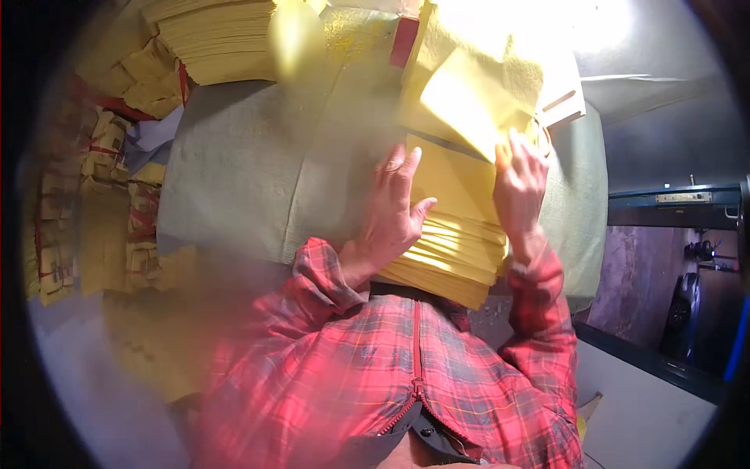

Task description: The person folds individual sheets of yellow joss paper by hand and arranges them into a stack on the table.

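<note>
A fanned stack of yellow paper sheets (457, 250) lies at the table's near edge, in front of my chest. My left hand (400, 195) is at the stack's left edge, fingers apart and pointing away from me, with nothing in its grasp. At the upper right of the stack, my right hand (521, 168) has its fingertips closed on the edge of a raised yellow sheet (461, 98). That sheet is bent and catches bright light. Behind it, more yellow paper (508, 78) lies partly washed out by glare.
Grey-green cloth (234, 172) covers the table. A tall yellow paper stack (223, 43) stands at the back left. Bundles tied with red bands (105, 144) are piled at the far left. A wooden piece (564, 109) lies beyond my right hand.
</note>
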The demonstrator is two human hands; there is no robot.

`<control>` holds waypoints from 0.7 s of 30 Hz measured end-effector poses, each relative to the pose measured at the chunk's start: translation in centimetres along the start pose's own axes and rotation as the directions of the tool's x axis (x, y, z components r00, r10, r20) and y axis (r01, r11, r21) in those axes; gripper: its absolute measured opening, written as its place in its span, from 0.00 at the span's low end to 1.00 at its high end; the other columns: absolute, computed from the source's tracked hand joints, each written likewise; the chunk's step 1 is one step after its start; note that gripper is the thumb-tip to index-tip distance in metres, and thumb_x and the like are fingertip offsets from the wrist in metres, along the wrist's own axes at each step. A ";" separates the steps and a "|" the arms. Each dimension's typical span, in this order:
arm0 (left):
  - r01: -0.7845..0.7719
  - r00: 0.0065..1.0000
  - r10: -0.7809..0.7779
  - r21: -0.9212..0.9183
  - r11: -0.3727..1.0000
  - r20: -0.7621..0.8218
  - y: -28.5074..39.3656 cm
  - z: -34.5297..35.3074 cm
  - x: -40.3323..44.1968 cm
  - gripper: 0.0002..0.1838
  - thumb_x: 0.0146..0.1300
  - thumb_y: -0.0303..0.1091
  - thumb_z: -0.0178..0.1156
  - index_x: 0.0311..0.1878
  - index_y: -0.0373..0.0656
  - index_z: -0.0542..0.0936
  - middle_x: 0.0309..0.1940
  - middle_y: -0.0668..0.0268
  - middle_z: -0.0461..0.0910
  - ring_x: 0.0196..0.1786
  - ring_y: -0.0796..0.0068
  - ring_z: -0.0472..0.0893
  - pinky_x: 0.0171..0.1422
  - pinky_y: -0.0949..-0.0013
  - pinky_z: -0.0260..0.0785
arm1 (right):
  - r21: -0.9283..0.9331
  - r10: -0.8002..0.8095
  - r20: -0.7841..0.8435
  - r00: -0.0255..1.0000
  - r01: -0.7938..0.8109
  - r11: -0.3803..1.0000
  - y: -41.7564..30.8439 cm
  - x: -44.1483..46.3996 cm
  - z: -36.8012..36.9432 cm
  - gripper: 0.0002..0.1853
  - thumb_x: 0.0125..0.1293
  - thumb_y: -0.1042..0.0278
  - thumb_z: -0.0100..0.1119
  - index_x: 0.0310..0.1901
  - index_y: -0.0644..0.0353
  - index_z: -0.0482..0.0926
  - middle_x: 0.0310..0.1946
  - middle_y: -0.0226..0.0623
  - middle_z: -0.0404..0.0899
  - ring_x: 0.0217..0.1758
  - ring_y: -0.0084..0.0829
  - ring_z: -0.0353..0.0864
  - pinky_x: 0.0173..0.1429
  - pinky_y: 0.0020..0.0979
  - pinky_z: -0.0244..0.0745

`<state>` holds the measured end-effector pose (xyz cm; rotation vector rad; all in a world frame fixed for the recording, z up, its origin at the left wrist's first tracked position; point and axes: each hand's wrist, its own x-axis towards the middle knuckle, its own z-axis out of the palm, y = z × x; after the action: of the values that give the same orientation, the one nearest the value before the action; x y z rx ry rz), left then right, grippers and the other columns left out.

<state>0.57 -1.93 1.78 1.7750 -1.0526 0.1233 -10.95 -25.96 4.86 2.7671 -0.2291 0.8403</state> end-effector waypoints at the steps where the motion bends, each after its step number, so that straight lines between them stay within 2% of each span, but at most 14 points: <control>1: -0.001 1.000 0.001 -0.001 1.000 0.000 0.1 -0.3 0.2 0.48 0.62 0.30 0.78 0.82 0.34 0.63 0.81 0.36 0.62 0.81 0.32 0.66 0.85 0.41 0.61 | 0.086 0.017 0.088 0.996 -0.025 0.996 -0.8 -1.6 -0.6 0.23 0.69 0.74 0.68 0.65 0.59 0.85 0.67 0.55 0.83 0.71 0.55 0.82 0.77 0.54 0.71; 2: -0.005 1.000 0.005 -0.006 1.000 -0.025 0.1 -0.6 0.3 0.48 0.62 0.29 0.78 0.82 0.34 0.63 0.81 0.37 0.63 0.81 0.34 0.66 0.85 0.43 0.62 | 0.086 0.020 0.089 0.996 -0.028 0.996 -0.7 -2.2 -1.2 0.23 0.69 0.74 0.68 0.65 0.59 0.85 0.67 0.55 0.83 0.71 0.55 0.82 0.77 0.54 0.71; 3: -0.009 0.999 0.009 -0.010 1.000 -0.048 0.2 -0.9 0.3 0.48 0.62 0.28 0.77 0.83 0.34 0.62 0.82 0.38 0.64 0.81 0.35 0.67 0.85 0.44 0.62 | 0.246 0.020 0.347 0.938 -0.111 0.963 -0.5 -2.2 -2.2 0.26 0.68 0.72 0.70 0.68 0.59 0.83 0.69 0.56 0.81 0.71 0.56 0.80 0.77 0.54 0.71; 4: -0.014 0.998 0.013 -0.013 1.000 -0.068 0.2 -1.0 0.3 0.48 0.63 0.28 0.77 0.83 0.34 0.62 0.82 0.40 0.65 0.81 0.37 0.68 0.85 0.46 0.62 | 0.372 -0.027 0.576 0.817 -0.233 0.898 -0.4 -2.0 -3.3 0.29 0.67 0.70 0.72 0.71 0.58 0.81 0.71 0.58 0.79 0.72 0.56 0.79 0.78 0.54 0.70; 5: -0.022 0.998 0.022 -0.013 1.000 -0.064 0.3 -0.9 0.5 0.48 0.63 0.28 0.77 0.83 0.34 0.62 0.82 0.40 0.65 0.81 0.37 0.68 0.85 0.46 0.62 | 0.450 -0.117 0.751 0.650 -0.374 0.811 -0.1 -1.6 -4.3 0.33 0.66 0.68 0.74 0.73 0.58 0.79 0.73 0.59 0.77 0.73 0.57 0.78 0.78 0.55 0.70; 6: -0.024 0.998 0.023 -0.019 1.000 -0.055 0.3 -0.8 0.5 0.48 0.63 0.27 0.77 0.83 0.34 0.62 0.80 0.40 0.66 0.79 0.37 0.69 0.84 0.46 0.63 | 0.451 -0.113 0.748 0.654 -0.375 0.810 -0.3 -0.4 -4.9 0.33 0.66 0.68 0.74 0.73 0.58 0.79 0.73 0.59 0.77 0.73 0.57 0.78 0.78 0.55 0.70; 8: -0.019 0.999 0.018 -0.027 0.999 -0.046 0.3 -0.8 0.4 0.48 0.62 0.27 0.77 0.82 0.33 0.63 0.78 0.41 0.69 0.77 0.38 0.71 0.83 0.47 0.64 | 0.394 -0.011 0.447 0.894 -0.186 0.900 -1.5 3.0 -4.7 0.46 0.62 0.63 0.80 0.81 0.55 0.70 0.80 0.62 0.67 0.78 0.60 0.72 0.80 0.55 0.68; 9: -0.020 0.999 0.019 -0.021 1.000 -0.049 0.3 -0.8 0.3 0.48 0.62 0.27 0.77 0.82 0.33 0.63 0.78 0.41 0.69 0.77 0.38 0.71 0.83 0.47 0.64 | 0.398 -0.015 0.443 0.897 -0.182 0.899 -1.6 4.3 -3.3 0.46 0.62 0.63 0.80 0.81 0.55 0.70 0.80 0.62 0.67 0.78 0.60 0.72 0.80 0.55 0.68; 11: 0.015 1.000 -0.015 -0.051 0.999 0.008 0.1 -0.6 -0.1 0.47 0.62 0.27 0.77 0.82 0.33 0.64 0.76 0.42 0.71 0.75 0.39 0.73 0.82 0.47 0.65 | 0.015 0.040 0.094 0.995 -0.041 0.999 -1.2 6.5 0.2 0.40 0.65 0.65 0.76 0.79 0.56 0.72 0.85 0.58 0.60 0.81 0.61 0.68 0.80 0.58 0.66; 12: 0.036 0.999 -0.033 -0.067 0.997 0.040 0.0 -0.6 -0.4 0.47 0.62 0.28 0.77 0.81 0.33 0.64 0.74 0.42 0.72 0.74 0.40 0.74 0.82 0.48 0.65 | 0.018 0.041 0.094 0.995 -0.043 0.999 -0.7 7.2 1.6 0.40 0.65 0.65 0.76 0.79 0.56 0.72 0.85 0.58 0.60 0.81 0.61 0.68 0.80 0.58 0.66; 15: 0.089 0.992 -0.084 -0.061 0.994 0.090 -0.1 -0.4 -0.8 0.46 0.63 0.28 0.77 0.81 0.33 0.64 0.73 0.43 0.74 0.73 0.40 0.75 0.81 0.48 0.66 | -0.152 0.002 -0.101 0.995 -0.018 0.988 1.2 8.7 4.7 0.34 0.65 0.67 0.76 0.73 0.58 0.79 0.81 0.57 0.67 0.78 0.57 0.73 0.79 0.57 0.68; 17: 0.120 0.988 -0.113 -0.061 0.991 0.109 -0.3 -0.3 -0.8 0.46 0.63 0.28 0.77 0.81 0.33 0.65 0.72 0.43 0.74 0.73 0.41 0.75 0.81 0.49 0.66 | -0.143 -0.034 -0.096 0.995 0.020 0.989 1.2 7.2 4.2 0.32 0.65 0.67 0.75 0.71 0.58 0.81 0.79 0.56 0.69 0.77 0.56 0.74 0.79 0.56 0.69; 19: 0.065 0.997 -0.062 -0.076 0.995 0.038 -0.4 -0.2 -0.8 0.46 0.63 0.30 0.78 0.80 0.32 0.64 0.75 0.40 0.71 0.74 0.38 0.72 0.81 0.46 0.65 | -0.129 -0.106 -0.077 0.991 0.095 0.987 0.7 4.5 2.6 0.27 0.65 0.68 0.75 0.66 0.60 0.84 0.76 0.55 0.74 0.75 0.54 0.76 0.78 0.56 0.70; 21: 0.041 0.999 -0.041 -0.086 0.995 0.005 -0.4 -0.3 -0.8 0.46 0.63 0.30 0.78 0.80 0.32 0.64 0.76 0.38 0.69 0.74 0.37 0.71 0.81 0.45 0.65 | 0.076 -0.082 0.026 0.996 0.079 0.994 -0.7 0.5 0.9 0.22 0.65 0.68 0.75 0.61 0.60 0.88 0.72 0.54 0.78 0.72 0.54 0.78 0.77 0.55 0.72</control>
<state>0.52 -1.20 1.20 1.7182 -1.0086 0.0490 -9.94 -25.53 4.26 2.8377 -0.0923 0.8054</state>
